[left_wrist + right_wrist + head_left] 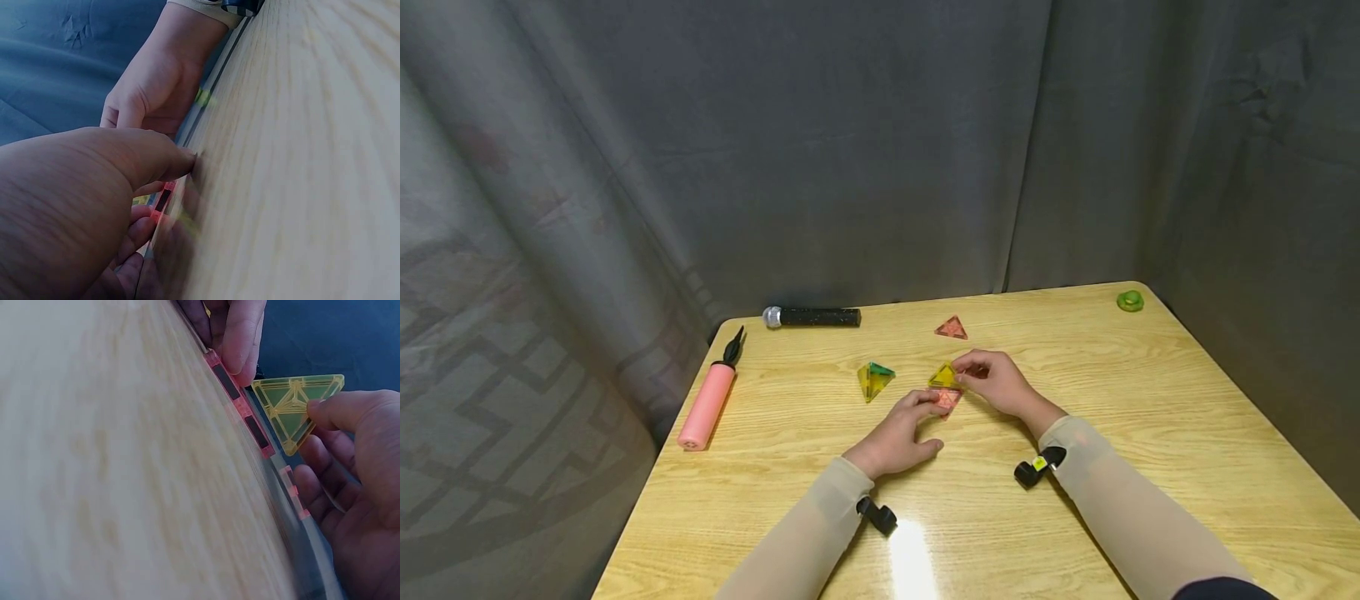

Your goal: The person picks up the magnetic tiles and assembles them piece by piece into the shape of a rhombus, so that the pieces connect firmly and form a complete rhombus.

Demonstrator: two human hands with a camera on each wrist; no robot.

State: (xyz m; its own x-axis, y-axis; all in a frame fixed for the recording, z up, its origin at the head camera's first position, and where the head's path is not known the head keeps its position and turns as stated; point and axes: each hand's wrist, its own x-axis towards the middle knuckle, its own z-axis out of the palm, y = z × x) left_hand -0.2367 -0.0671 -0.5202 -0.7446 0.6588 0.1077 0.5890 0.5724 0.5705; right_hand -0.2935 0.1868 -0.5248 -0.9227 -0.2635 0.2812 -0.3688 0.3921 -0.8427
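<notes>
My right hand pinches a yellow see-through triangular magnetic tile between thumb and fingers. The tile stands tilted up, with its lower part close by a pink triangular magnetic tile on the table. On that pink tile rest the fingertips of my left hand, its thumb spread away to the side. In the right wrist view the pink tile's edge shows two dark magnet strips. To the left of the hands stands a small shape of joined yellow and green triangular tiles.
Another pink triangular tile lies farther back. A black microphone lies along the rear edge, and a pink hand pump by the left edge. Near the back right corner sits a small green object. Grey curtains surround the wooden table.
</notes>
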